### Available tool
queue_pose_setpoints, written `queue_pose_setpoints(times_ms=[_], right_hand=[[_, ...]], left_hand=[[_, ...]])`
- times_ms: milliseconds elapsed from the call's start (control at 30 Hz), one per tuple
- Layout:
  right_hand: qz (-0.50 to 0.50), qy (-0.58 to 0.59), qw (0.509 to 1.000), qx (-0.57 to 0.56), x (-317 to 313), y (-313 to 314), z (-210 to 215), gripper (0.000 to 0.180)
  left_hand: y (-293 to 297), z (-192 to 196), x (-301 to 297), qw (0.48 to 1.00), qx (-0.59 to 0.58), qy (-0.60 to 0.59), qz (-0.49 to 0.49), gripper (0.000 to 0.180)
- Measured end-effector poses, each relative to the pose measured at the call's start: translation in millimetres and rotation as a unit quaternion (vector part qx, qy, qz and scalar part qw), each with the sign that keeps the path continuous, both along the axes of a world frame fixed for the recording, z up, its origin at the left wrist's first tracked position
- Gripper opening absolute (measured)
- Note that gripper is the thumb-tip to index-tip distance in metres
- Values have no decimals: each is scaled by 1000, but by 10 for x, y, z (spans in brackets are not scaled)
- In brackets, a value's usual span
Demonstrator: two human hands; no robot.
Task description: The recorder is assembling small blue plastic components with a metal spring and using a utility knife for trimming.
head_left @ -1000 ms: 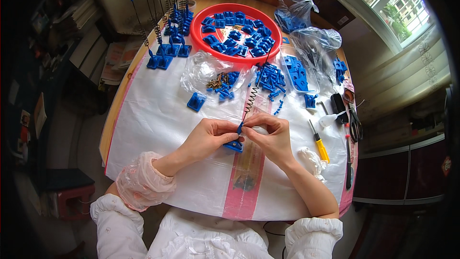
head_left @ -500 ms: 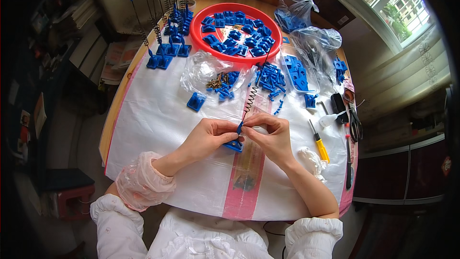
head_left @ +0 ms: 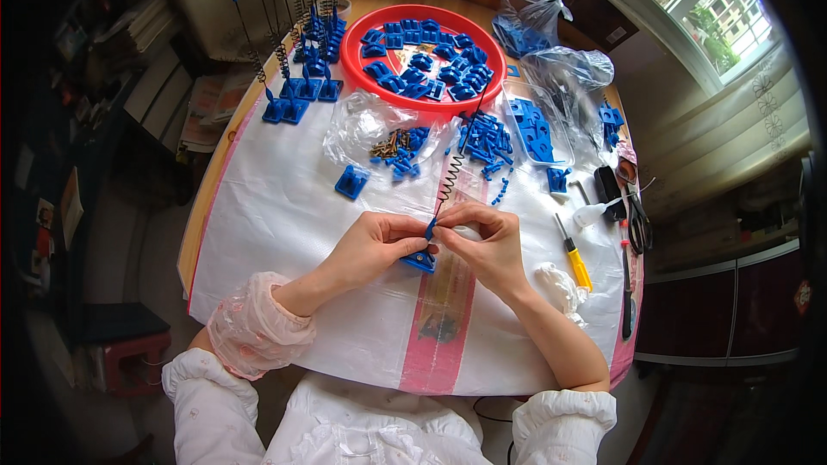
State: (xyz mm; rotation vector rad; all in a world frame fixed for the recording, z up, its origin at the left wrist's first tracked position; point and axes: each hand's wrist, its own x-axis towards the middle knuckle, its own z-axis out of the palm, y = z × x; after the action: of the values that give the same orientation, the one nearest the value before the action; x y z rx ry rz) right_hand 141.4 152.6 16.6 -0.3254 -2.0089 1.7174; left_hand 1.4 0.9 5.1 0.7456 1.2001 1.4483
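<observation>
At the middle of the table, my left hand (head_left: pixel 366 245) is closed, thumb and fingers pinching a twisted blue plastic stem (head_left: pixel 430 230) just above its square blue base (head_left: pixel 419 262). From the stem's top a black coil spring (head_left: pixel 450 177) rises, leaning away and to the right, with a straight wire above the coils. My right hand (head_left: pixel 488 245) pinches where the spring's lower end meets the stem; the fingertips partly hide that joint. A lone blue base (head_left: pixel 351 182) lies beyond my left hand.
Blue parts fill a red round tray (head_left: pixel 351 60) at the back. Finished-looking spring pieces (head_left: pixel 297 90) stand far left. Loose blue pegs (head_left: pixel 488 145), brass screws (head_left: pixel 396 148) and a clear tub (head_left: pixel 564 155) lie nearer. At right are a yellow-handled screwdriver (head_left: pixel 578 269) and scissors (head_left: pixel 638 226).
</observation>
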Motion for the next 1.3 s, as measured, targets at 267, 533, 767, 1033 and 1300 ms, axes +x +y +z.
queue_pose_setpoints(times_ms=[267,533,767,1033,1300], right_hand=[[-7,6,1000,-7,0,0,-15,6],[-2,-17,1000,-12,8,-12,25,8],[-6,-10,1000,-12,13,7,-4,9],[2,-11,1000,-15,14,3,-3,10],[-3,-8,1000,-8,15,1,3,10]], left_hand=[[3,-22,-7,1000,-3,-5,-2,26],[4,-12,2,1000,-1,6,1,27],[4,-10,-10,1000,-4,1,-6,27],[5,-7,-4,1000,-2,-1,-5,27],[3,-18,-14,1000,0,-2,-8,27]])
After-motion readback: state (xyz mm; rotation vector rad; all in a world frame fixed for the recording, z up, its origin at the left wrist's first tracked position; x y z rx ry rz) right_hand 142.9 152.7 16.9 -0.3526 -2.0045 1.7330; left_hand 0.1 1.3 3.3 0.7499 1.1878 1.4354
